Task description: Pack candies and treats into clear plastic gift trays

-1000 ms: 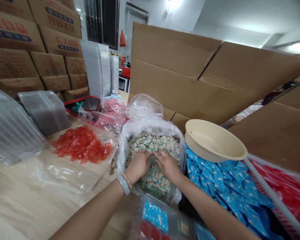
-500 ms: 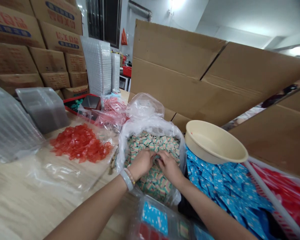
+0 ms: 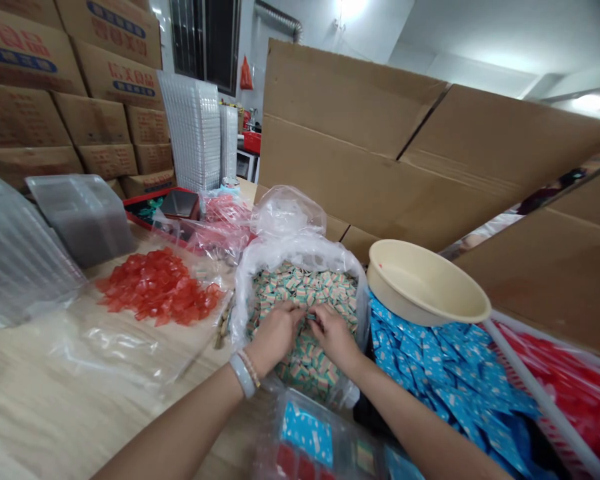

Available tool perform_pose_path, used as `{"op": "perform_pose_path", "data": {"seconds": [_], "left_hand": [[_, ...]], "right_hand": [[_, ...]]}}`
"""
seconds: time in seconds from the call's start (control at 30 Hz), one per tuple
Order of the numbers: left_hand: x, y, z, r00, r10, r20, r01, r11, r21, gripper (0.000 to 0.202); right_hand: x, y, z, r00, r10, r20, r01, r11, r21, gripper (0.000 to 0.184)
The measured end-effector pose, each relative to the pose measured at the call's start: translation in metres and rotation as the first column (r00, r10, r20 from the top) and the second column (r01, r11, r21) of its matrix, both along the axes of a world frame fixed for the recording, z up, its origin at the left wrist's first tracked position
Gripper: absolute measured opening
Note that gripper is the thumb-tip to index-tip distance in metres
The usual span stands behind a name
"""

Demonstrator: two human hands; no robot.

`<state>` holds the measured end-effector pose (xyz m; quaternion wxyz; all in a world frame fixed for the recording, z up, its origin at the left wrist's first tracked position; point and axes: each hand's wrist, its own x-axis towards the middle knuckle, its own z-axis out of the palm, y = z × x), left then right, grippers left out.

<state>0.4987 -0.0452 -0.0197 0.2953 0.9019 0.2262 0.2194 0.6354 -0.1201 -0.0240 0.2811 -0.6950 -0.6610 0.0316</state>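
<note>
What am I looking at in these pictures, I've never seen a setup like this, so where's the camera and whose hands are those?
There is no machine here: a person works with a bare left hand and right hand. Every picture comes from one camera on that person's head, looking forward and down. On the wooden table lies a heap of red translucent pieces. Both hands are over small striped pieces inside a translucent plastic liner. The fingertips nearly meet; they may pinch a piece, but it is too small to tell. Nearer is a clear tray; to the right, a cream basin and blue packets.
</note>
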Motion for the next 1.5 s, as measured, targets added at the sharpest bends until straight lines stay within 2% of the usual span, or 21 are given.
{"op": "perform_pose_path", "data": {"seconds": [0.1, 0.2, 0.33, 0.43, 0.5, 0.6, 0.67, 0.73, 0.9, 1.1, 1.27, 1.5], "left_hand": [[-0.002, 0.0, -0.001, 1.0, -0.026, 0.018, 0.025, 0.998, 0.049, 0.028], [-0.002, -0.001, -0.003, 0.999, -0.034, 0.029, 0.033, 0.999, 0.036, 0.029], [-0.006, 0.001, -0.007, 0.997, 0.026, 0.069, -0.022, 0.998, -0.058, 0.028], [-0.013, 0.01, -0.013, 0.984, 0.093, 0.153, -0.065, 0.981, -0.18, 0.023], [-0.018, 0.017, -0.016, 0.963, 0.162, 0.214, -0.092, 0.948, -0.304, 0.02], [-0.022, 0.025, -0.018, 0.939, 0.248, 0.239, -0.1, 0.859, -0.502, 0.016], [-0.022, 0.027, -0.017, 0.932, 0.26, 0.251, -0.072, 0.814, -0.577, 0.013], [-0.021, 0.026, -0.015, 0.925, 0.264, 0.272, -0.049, 0.795, -0.605, 0.011], [-0.021, 0.023, -0.016, 0.911, 0.286, 0.298, -0.063, 0.809, -0.584, 0.011], [-0.019, 0.021, -0.015, 0.911, 0.284, 0.3, -0.11, 0.867, -0.487, 0.017], [-0.018, 0.016, -0.015, 0.928, 0.211, 0.307, -0.087, 0.925, -0.371, 0.018], [-0.007, 0.009, -0.016, 0.96, 0.058, 0.275, 0.034, 0.947, -0.318, 0.024]], "right_hand": [[0.0, 0.0, 0.0, 1.0, 0.022, -0.006, -0.022, 1.0, 0.0, 0.027], [-0.001, 0.0, 0.0, 0.999, 0.041, -0.002, -0.041, 0.999, -0.005, 0.026], [-0.001, -0.002, 0.003, 0.997, 0.025, 0.074, -0.021, 0.999, -0.048, 0.024], [0.002, 0.0, 0.009, 0.995, 0.022, 0.094, -0.015, 0.998, -0.065, 0.026], [0.006, 0.006, 0.015, 0.996, 0.039, 0.08, -0.033, 0.996, -0.077, 0.028], [0.012, 0.018, 0.022, 0.991, 0.098, 0.09, -0.087, 0.989, -0.121, 0.029], [0.013, 0.026, 0.024, 0.982, 0.136, 0.129, -0.114, 0.98, -0.163, 0.029], [0.012, 0.03, 0.023, 0.972, 0.144, 0.186, -0.108, 0.975, -0.192, 0.029], [0.004, 0.023, 0.017, 0.971, 0.047, 0.234, -0.018, 0.992, -0.127, 0.025], [0.003, 0.015, 0.012, 0.988, 0.051, 0.148, -0.042, 0.997, -0.068, 0.025], [0.003, 0.011, 0.016, 0.978, 0.067, 0.198, -0.046, 0.993, -0.11, 0.023], [0.0, 0.006, 0.015, 0.978, 0.07, 0.198, -0.046, 0.991, -0.122, 0.023]]}}
